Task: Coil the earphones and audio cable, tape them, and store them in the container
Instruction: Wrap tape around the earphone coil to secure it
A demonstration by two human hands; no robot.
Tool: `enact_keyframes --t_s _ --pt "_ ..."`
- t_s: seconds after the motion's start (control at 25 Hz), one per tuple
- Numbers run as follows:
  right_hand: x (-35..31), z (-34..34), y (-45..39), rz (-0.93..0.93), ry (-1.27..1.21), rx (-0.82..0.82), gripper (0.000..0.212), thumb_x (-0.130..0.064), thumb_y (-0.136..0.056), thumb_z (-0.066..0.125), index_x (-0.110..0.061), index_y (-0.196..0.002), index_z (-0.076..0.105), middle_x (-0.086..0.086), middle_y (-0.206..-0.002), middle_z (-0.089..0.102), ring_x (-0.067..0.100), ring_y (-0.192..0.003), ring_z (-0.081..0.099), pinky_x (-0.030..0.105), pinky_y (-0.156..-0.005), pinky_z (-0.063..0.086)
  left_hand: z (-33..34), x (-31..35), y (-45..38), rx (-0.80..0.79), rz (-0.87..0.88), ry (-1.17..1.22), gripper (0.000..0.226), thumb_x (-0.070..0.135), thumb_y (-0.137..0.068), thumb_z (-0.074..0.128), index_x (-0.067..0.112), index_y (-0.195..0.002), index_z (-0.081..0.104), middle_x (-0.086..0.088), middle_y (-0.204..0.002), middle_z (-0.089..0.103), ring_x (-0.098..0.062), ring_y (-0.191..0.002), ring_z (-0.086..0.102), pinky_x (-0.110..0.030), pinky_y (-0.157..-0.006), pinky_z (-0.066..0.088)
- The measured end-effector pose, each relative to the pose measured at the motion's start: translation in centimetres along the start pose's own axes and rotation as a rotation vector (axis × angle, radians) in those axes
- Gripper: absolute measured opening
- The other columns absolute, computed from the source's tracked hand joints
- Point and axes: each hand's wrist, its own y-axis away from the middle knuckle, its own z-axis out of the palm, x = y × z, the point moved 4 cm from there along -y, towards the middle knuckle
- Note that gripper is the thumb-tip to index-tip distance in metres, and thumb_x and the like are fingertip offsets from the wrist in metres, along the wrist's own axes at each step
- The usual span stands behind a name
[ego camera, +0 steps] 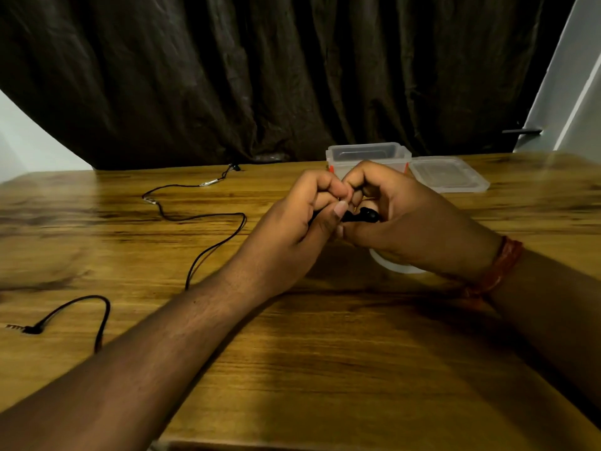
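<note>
Over the middle of the wooden table, my left hand (302, 222) and my right hand (400, 219) meet with their fingers curled. Together they pinch the black earphones (366, 215), of which only an earbud end shows between the thumbs. A thin black cable (208, 219) snakes over the table on the left, carries small silver pieces near the far edge, and passes under my left forearm. An angled jack plug (31, 328) ends a cable loop at the near left. Behind my hands stands the clear plastic container (367, 153), open. Part of a white tape roll (395, 265) shows under my right hand.
The container's clear lid (450, 175) lies flat to the right of the container. A dark curtain (292, 76) hangs behind the table's far edge. The table's near edge (325, 445) runs along the bottom of the view. A red thread band is on my right wrist.
</note>
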Motion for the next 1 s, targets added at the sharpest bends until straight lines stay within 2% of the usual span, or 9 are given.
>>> enact_keyframes --t_s 0.12,0.2,0.32,0.44,0.52,0.6,0.68,0.8,1.0 --pt "-0.2 0.0 0.1 0.004 0.101 0.023 0.028 -0.002 -0.083 0.071 -0.006 -0.106 0.055 0.016 -0.089 0.061 0.02 -0.069 0.059 0.038 -0.063 0.054 0.0 0.1 0.0 0.012 0.018 -0.085 0.014 0.009 -0.1 0.047 0.017 -0.111 0.044 0.011 -0.085 0.065 0.001 -0.075 0.062 -0.013 -0.062 0.046" --pt "-0.2 -0.1 0.1 -0.016 0.195 0.061 0.025 -0.006 -0.083 0.071 -0.013 -0.102 0.057 0.008 -0.084 0.062 0.022 -0.071 0.063 0.043 -0.064 0.055 0.0 0.2 -0.1 0.03 0.008 -0.131 0.014 0.011 -0.099 0.049 0.018 -0.111 0.045 0.009 -0.086 0.065 0.001 -0.073 0.061 -0.013 -0.06 0.045" --pt "-0.4 -0.3 0.1 -0.077 0.327 0.126 0.02 -0.016 -0.082 0.069 -0.016 -0.098 0.057 0.002 -0.08 0.064 0.022 -0.072 0.064 0.049 -0.064 0.053 0.0 0.2 -0.2 0.097 -0.009 -0.134 0.012 0.014 -0.099 0.052 0.022 -0.106 0.048 0.006 -0.091 0.066 -0.004 -0.075 0.063 -0.025 -0.06 0.052" --pt "-0.6 -0.5 0.2 -0.103 0.376 0.161 0.019 -0.022 -0.081 0.065 -0.015 -0.098 0.058 -0.001 -0.081 0.066 0.016 -0.071 0.065 0.043 -0.063 0.053 0.1 -0.3 -0.2 0.171 -0.074 -0.128 0.005 0.022 -0.098 0.055 0.025 -0.101 0.053 0.005 -0.096 0.063 -0.011 -0.081 0.062 -0.036 -0.064 0.054" --pt "-0.4 -0.3 0.2 -0.103 0.384 0.161 0.015 -0.018 -0.084 0.066 -0.015 -0.096 0.059 -0.002 -0.08 0.065 0.012 -0.069 0.064 0.039 -0.062 0.053 0.2 -0.5 -0.3 0.195 -0.129 -0.108 0.004 0.025 -0.097 0.057 0.028 -0.098 0.054 0.003 -0.1 0.058 -0.013 -0.082 0.062 -0.032 -0.061 0.054" --pt "-0.2 -0.2 0.1 -0.091 0.379 0.163 0.014 -0.015 -0.084 0.067 -0.017 -0.095 0.059 -0.005 -0.08 0.065 0.01 -0.071 0.065 0.036 -0.062 0.055 0.4 -0.9 -0.3 0.188 -0.23 -0.008 0.007 0.025 -0.096 0.058 0.028 -0.097 0.052 -0.003 -0.097 0.057 -0.01 -0.073 0.062 -0.022 -0.055 0.051" --pt "-0.1 -0.2 0.1 -0.092 0.386 0.171 0.013 -0.015 -0.082 0.066 -0.018 -0.093 0.059 -0.007 -0.078 0.065 0.008 -0.071 0.065 0.032 -0.061 0.055 0.5 -1.2 -0.3 0.169 -0.304 0.042 0.007 0.026 -0.096 0.058 0.023 -0.097 0.052 -0.007 -0.093 0.059 -0.009 -0.064 0.062 -0.022 -0.053 0.05" --pt "-0.1 -0.1 0.2 -0.103 0.474 0.201 0.017 -0.025 -0.078 0.061 -0.016 -0.092 0.058 -0.005 -0.074 0.062 0.008 -0.067 0.059 0.027 -0.056 0.048 0.7 -1.3 -0.4 0.147 -0.324 0.007 0.01 0.027 -0.096 0.057 0.018 -0.093 0.055 -0.009 -0.096 0.059 -0.011 -0.064 0.063 -0.02 -0.054 0.049" --pt "0.2 0.5 0.1 -0.135 0.565 0.226 0.02 -0.03 -0.083 0.056 -0.015 -0.096 0.056 -0.007 -0.072 0.059 0.007 -0.066 0.057 0.023 -0.054 0.043 0.8 -0.9 -0.4 0.137 -0.265 -0.055 0.013 0.021 -0.098 0.055 0.017 -0.086 0.056 0.002 -0.095 0.051 -0.008 -0.056 0.061 -0.017 -0.05 0.047"
